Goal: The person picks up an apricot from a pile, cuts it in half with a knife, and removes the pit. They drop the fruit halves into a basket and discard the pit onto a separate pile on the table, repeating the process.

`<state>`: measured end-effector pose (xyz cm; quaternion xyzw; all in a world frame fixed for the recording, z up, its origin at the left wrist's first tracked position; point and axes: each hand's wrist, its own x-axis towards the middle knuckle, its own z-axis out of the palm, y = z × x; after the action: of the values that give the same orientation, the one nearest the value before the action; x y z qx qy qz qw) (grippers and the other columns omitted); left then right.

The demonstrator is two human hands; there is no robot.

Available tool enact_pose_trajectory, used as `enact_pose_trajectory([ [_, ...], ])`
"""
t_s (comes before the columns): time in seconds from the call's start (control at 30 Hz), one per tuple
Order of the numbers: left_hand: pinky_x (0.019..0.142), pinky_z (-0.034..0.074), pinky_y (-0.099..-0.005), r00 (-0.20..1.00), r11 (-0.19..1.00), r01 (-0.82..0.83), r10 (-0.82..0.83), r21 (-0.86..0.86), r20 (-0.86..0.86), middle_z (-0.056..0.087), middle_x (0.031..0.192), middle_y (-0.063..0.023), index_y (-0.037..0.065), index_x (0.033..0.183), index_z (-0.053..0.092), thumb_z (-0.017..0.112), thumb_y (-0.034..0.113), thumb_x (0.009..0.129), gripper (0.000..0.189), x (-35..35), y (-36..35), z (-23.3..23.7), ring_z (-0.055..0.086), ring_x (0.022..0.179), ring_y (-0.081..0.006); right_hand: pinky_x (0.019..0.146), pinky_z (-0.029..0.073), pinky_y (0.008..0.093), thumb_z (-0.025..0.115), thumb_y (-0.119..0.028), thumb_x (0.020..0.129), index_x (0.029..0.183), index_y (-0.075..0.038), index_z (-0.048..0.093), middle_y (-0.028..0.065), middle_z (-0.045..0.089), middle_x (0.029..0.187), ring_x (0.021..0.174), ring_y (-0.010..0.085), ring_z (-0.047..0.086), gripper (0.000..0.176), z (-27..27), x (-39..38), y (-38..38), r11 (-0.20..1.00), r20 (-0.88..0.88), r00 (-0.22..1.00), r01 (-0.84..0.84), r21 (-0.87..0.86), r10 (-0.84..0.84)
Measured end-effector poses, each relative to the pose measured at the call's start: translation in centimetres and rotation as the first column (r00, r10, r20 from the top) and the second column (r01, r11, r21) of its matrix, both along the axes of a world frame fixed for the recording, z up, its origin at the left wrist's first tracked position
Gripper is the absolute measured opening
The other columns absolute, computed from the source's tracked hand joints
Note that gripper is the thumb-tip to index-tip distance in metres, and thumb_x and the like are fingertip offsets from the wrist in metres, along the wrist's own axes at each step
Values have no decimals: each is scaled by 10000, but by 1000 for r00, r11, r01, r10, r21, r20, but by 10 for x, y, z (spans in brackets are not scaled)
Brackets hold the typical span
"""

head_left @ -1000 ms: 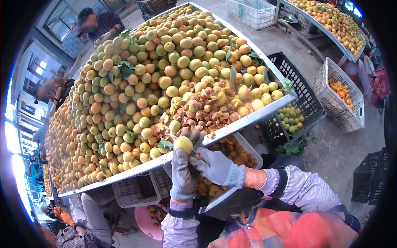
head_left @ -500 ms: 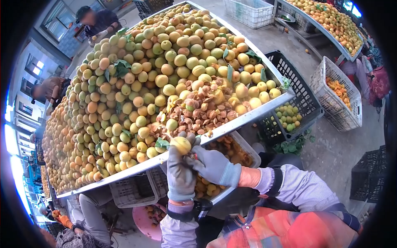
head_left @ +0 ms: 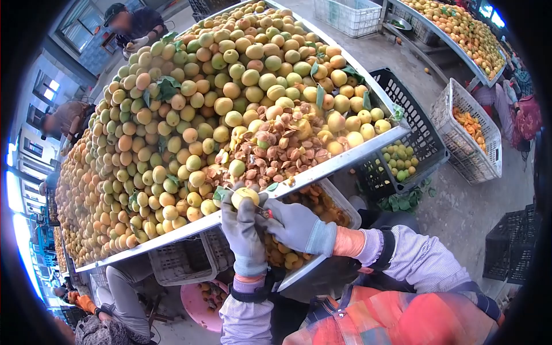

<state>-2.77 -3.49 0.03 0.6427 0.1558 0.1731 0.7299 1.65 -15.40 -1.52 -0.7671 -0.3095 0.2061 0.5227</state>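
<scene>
My left hand [head_left: 244,227], in a grey glove, has its fingers wrapped round a yellow apricot [head_left: 245,197] at the table's near edge. Close beside it, my right hand [head_left: 294,225], gloved too, is closed on a small tool with a red handle [head_left: 267,213]; its tip is hidden by the fingers and fruit. Just beyond my hands lies a heap of brown pits [head_left: 282,152] among the whole apricots [head_left: 190,115]. Below my right hand, a crate [head_left: 345,210] holds orange fruit pieces.
The metal table rim [head_left: 345,150] runs in front of me. To the right stand a black crate [head_left: 428,135] with green fruit and a white crate [head_left: 494,164] with orange pieces. A pink basin [head_left: 198,313] is below left. Co-workers [head_left: 141,29] are at the far left side.
My left hand has shifted slightly left with the apricot, its fingers now more upright around the fruit. My right hand stays close beside it with the tool.
</scene>
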Motion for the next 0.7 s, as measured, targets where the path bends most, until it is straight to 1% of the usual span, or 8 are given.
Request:
enact_pose_trajectory([
  [0.03, 878, 452, -293, 998, 997, 61, -59, 53, -30, 568, 1080, -90, -9, 1217, 462, 413, 381, 967, 466, 0, 1, 0, 558, 987, -154, 619, 464, 455, 506, -294, 912, 1134, -41, 468, 236, 597, 807, 753, 426, 582, 339, -1, -1, 0, 1000, -1, 1000, 3, 0, -3],
  [0.07, 885, 445, -301, 998, 983, 58, -59, -173, -1, 576, 1072, -85, -7, 1155, 506, 370, 375, 983, 441, -1, 0, -4, 553, 976, -147, 620, 466, 459, 497, -313, 916, 1138, -42, 468, 235, 599, 809, 752, 424, 583, 352, -3, -2, 1, 999, 23, 999, 27, -20, -26],
  [0.1, 885, 445, -301, 998, 983, 60, -61, -175, -2, 576, 1072, -85, -7, 1155, 506, 370, 375, 983, 441, 0, 0, -7, 553, 976, -147, 621, 468, 462, 488, -331, 920, 1142, -43, 467, 235, 601, 811, 751, 422, 585, 365, -4, -2, 1, 998, 48, 998, 50, -40, -48],
  [0.2, 775, 465, -242, 998, 974, 64, -57, -218, 40, 625, 999, -109, -19, 1165, 477, 470, 379, 948, 454, 3, 4, -11, 582, 861, -137, 622, 469, 469, 476, -351, 923, 1147, -43, 464, 235, 599, 806, 745, 419, 586, 381, -9, -2, 0, 998, 50, 997, 58, -16, -57],
  [0.3, 784, 453, -249, 997, 983, 81, -77, -162, 32, 628, 987, -104, -20, 1142, 490, 473, 349, 953, 415, 3, 5, -7, 574, 851, -137, 618, 468, 466, 482, -344, 921, 1142, -43, 473, 231, 599, 799, 737, 415, 589, 374, 3, 0, -1, 995, 15, 999, 49, -84, -48],
  [0.47, 619, 438, -185, 991, 995, 93, -90, 26, -100, 567, 867, -35, 25, 1002, 527, 401, 316, 985, 317, 1, 6, -2, 510, 752, -56, 610, 470, 458, 490, -355, 919, 1126, -47, 491, 220, 601, 780, 724, 410, 592, 371, -7, 1, -1, 999, 49, 998, 45, -28, -44],
  [0.57, 738, 422, -249, 991, 993, 92, -84, 73, -104, 590, 881, -65, -16, 987, 546, 452, 295, 968, 325, -2, 10, -9, 512, 813, -117, 611, 473, 451, 491, -358, 919, 1122, -46, 494, 216, 600, 774, 723, 409, 592, 372, -7, -1, 0, 997, 76, 995, 72, -18, -70],
  [0.7, 723, 417, -260, 991, 997, 71, -75, -36, -113, 564, 846, -52, -9, 957, 555, 430, 308, 975, 341, 0, 8, -7, 489, 780, -118, 625, 478, 444, 491, -354, 921, 1127, -42, 489, 221, 598, 790, 739, 411, 591, 374, -1, 0, -2, 999, 69, 996, 53, -11, -52],
])
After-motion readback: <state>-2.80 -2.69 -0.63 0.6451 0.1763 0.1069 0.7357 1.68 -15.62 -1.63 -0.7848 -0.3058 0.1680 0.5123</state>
